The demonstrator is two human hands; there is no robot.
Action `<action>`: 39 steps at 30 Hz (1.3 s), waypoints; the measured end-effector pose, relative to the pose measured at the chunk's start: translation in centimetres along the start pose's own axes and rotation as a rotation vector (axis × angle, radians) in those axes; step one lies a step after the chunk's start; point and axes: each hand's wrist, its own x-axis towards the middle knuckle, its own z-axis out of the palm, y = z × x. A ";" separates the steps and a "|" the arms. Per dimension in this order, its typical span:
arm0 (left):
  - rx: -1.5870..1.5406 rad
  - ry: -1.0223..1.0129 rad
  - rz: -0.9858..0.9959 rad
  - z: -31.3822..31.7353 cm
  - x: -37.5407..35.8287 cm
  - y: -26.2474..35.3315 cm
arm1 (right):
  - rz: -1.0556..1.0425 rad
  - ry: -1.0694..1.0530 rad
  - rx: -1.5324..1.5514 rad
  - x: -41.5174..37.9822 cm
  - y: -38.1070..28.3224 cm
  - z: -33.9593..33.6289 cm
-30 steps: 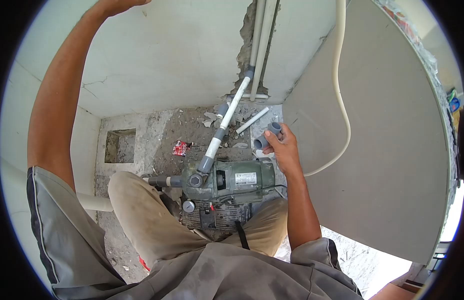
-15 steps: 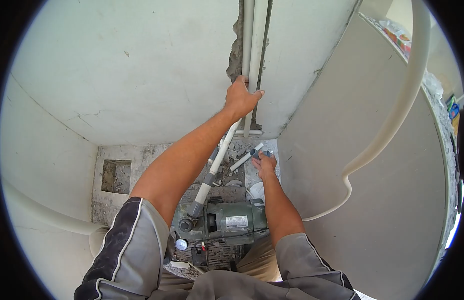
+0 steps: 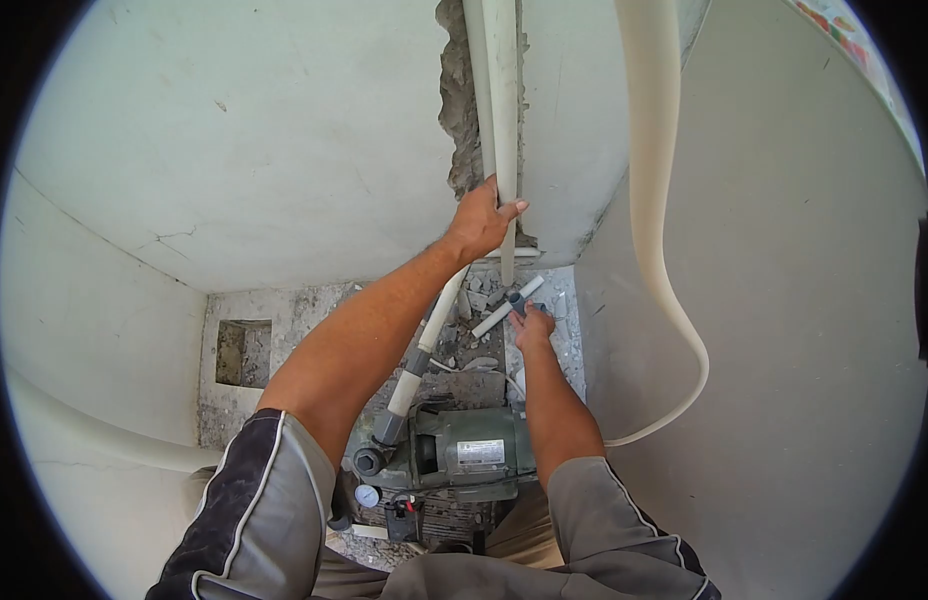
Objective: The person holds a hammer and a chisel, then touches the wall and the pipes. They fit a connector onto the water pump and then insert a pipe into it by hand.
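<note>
My left hand [image 3: 482, 222] is wrapped round a white vertical pipe [image 3: 501, 110] that runs down a chiselled groove in the wall. Another pale pipe stands beside it on the left. Lower and to the right, my right hand [image 3: 533, 325] holds a grey pipe fitting [image 3: 518, 301] near the lower end of the vertical pipe. A short white pipe piece [image 3: 494, 321] lies behind the fitting, among rubble. Below my hands sits a green pump [image 3: 464, 447], with a slanted white pipe [image 3: 405, 393] rising from its grey outlet coupling.
A square hole [image 3: 243, 353] is in the floor slab at left. A pressure gauge [image 3: 366, 495] sits by the pump. A flexible pale tube [image 3: 656, 170] hangs in front of the grey panel [image 3: 784, 300] at right.
The view has shifted, and the hanging tube now appears farther left. My left hand stays at the pipe; the fitting in my right hand has turned and sits close to the pipe's lower end.
</note>
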 end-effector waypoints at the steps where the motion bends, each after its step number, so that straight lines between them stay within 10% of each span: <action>1: 0.007 0.000 0.009 0.0 -0.3 -0.2 | -0.006 -0.026 0.014 -0.1 0.5 0.0; 17: -0.048 -0.138 0.022 0.3 -2.5 0.6 | 0.041 -0.376 0.135 2.3 2.6 -2.1; 39: 0.002 -0.194 0.018 0.0 -3.5 1.0 | 0.211 -0.207 0.229 2.6 2.1 -1.3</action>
